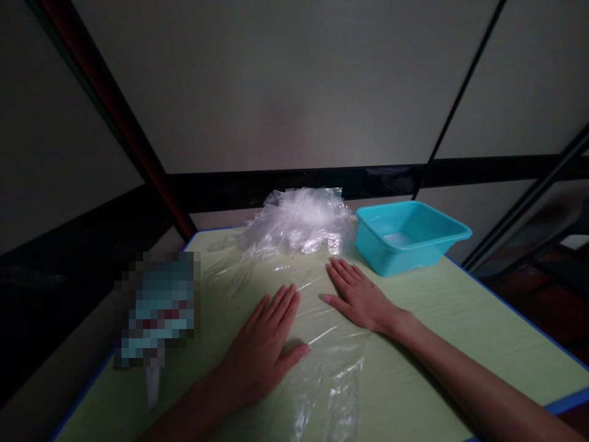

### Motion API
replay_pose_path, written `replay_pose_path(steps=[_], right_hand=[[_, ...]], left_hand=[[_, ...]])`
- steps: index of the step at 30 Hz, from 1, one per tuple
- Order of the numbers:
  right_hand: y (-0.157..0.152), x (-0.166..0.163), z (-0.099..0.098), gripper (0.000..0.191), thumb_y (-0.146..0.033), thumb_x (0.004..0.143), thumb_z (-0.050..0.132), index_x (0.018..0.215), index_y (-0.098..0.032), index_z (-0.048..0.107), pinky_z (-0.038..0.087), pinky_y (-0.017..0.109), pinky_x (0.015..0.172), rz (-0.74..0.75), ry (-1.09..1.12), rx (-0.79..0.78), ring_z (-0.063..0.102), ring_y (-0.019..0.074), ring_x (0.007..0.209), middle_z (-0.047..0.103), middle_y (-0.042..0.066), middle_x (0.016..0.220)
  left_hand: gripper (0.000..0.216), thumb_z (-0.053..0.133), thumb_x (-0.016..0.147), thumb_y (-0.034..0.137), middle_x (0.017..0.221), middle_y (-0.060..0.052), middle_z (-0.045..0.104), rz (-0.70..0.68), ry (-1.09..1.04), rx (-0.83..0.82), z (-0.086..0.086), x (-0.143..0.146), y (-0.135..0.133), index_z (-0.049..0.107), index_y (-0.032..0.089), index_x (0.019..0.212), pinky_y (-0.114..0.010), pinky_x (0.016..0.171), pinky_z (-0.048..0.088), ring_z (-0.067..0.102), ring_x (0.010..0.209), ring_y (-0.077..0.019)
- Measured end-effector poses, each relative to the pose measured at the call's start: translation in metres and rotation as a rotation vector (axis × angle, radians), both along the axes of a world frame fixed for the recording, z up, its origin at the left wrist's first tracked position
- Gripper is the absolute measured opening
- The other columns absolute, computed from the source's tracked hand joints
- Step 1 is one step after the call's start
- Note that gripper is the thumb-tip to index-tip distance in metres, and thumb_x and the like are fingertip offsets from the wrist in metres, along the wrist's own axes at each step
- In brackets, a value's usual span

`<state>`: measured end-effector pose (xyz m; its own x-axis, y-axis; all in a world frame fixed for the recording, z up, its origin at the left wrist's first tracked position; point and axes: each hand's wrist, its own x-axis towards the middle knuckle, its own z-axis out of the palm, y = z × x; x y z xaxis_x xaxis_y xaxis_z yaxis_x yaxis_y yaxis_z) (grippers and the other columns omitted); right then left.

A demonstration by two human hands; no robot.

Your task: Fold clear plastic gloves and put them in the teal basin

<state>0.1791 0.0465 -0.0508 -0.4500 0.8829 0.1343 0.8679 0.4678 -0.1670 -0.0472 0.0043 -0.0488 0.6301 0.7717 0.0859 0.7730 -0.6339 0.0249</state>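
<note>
A thin, clear plastic disposable glove (317,350) lies spread flat on the table, creased in places, its lower end running toward the near edge. My left hand (264,350) rests palm down at its left side, fingers stretched out and thumb apart. Farther up on the right, my right hand (361,298) also lies flat on the plastic with fingers extended. Neither hand grips anything. Beyond both hands sits a heap of crumpled clear plastic gloves (304,221), some finger-shaped ends trailing to the left.
A turquoise plastic basin (400,261) stands at the back right of the pale green table (473,325), which has a blue edge. On the left lies a blurred-out item (163,301) with a white strip below it. Light panels with a dark band (294,181) rise behind.
</note>
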Motion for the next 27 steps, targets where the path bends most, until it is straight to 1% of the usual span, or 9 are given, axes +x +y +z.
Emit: replay_pose_path(steps=[7,11,13,15,18,21,24,27], right_hand=[[-0.003,-0.001,0.003,0.077,-0.062,0.086,0.021,0.137,-0.004,0.026,0.017,0.045,0.106,0.009,0.03,-0.016,0.012,0.0263,0.132,0.019,0.017,0.142],[-0.003,-0.001,0.005,0.077,-0.062,0.086,0.021,0.137,-0.005,0.025,0.018,0.044,0.106,0.006,0.017,-0.028,0.012,0.0273,0.132,0.018,0.017,0.143],[-0.004,0.0,0.007,0.076,-0.062,0.086,0.021,0.137,-0.005,0.026,0.018,0.045,0.105,-0.001,0.005,-0.012,0.012,0.0283,0.132,0.018,0.018,0.143],[-0.005,0.0,0.01,0.074,-0.061,0.086,0.023,0.137,-0.007,0.027,0.017,0.046,0.105,-0.01,0.001,0.028,0.012,0.0287,0.132,0.018,0.017,0.143],[-0.007,-0.002,0.015,0.073,-0.06,0.086,0.026,0.137,-0.007,0.027,0.016,0.046,0.106,-0.002,0.017,0.086,0.011,0.028,0.132,0.018,0.016,0.143],[-0.013,-0.009,0.019,0.069,-0.056,0.088,0.028,0.137,-0.007,0.027,0.017,0.044,0.107,0.065,0.057,0.085,0.012,0.0262,0.132,0.019,0.015,0.143],[-0.02,-0.02,0.02,0.059,-0.045,0.091,0.029,0.137,-0.008,0.026,0.018,0.04,0.107,0.199,0.076,0.049,0.014,0.0233,0.132,0.02,0.014,0.143],[-0.026,-0.027,0.019,0.057,-0.037,0.091,0.03,0.138,-0.006,0.022,0.016,0.038,0.108,0.336,0.053,0.012,0.012,0.0222,0.133,0.017,0.014,0.144]], left_hand=[[0.062,0.035,0.089,0.038,0.146,-0.011,0.016,-0.012,-0.03,-0.038,0.0,-0.013,0.007,0.014,0.011,0.14,-0.044,0.105,0.02,0.013,0.133,-0.0227],[0.053,0.025,0.092,0.035,0.145,-0.009,0.02,-0.018,-0.183,-0.009,0.0,-0.019,0.008,0.015,0.013,0.14,-0.041,0.105,0.021,0.017,0.132,-0.0202],[0.049,0.019,0.093,0.033,0.145,-0.007,0.024,0.016,-0.3,0.008,0.004,-0.02,0.009,0.019,0.015,0.139,-0.038,0.106,0.022,0.02,0.131,-0.0178],[0.046,0.017,0.094,0.032,0.143,-0.006,0.028,0.071,-0.394,0.01,0.01,-0.02,0.009,0.026,0.015,0.136,-0.036,0.106,0.023,0.024,0.13,-0.0161],[0.046,0.02,0.094,0.031,0.141,-0.008,0.031,0.141,-0.427,0.007,0.017,-0.017,0.009,0.032,0.011,0.133,-0.036,0.106,0.023,0.026,0.129,-0.016],[0.045,0.026,0.092,0.029,0.14,-0.011,0.032,0.152,-0.342,0.025,0.018,-0.01,0.008,0.034,0.007,0.131,-0.036,0.106,0.024,0.027,0.129,-0.0172],[0.045,0.029,0.09,0.026,0.14,-0.014,0.033,0.133,-0.245,0.039,0.014,-0.001,0.004,0.036,0.005,0.129,-0.037,0.105,0.025,0.028,0.129,-0.0192],[0.047,0.029,0.09,0.028,0.14,-0.017,0.031,0.131,-0.179,0.064,0.007,0.006,0.0,0.036,0.001,0.128,-0.038,0.105,0.026,0.025,0.13,-0.0218]])
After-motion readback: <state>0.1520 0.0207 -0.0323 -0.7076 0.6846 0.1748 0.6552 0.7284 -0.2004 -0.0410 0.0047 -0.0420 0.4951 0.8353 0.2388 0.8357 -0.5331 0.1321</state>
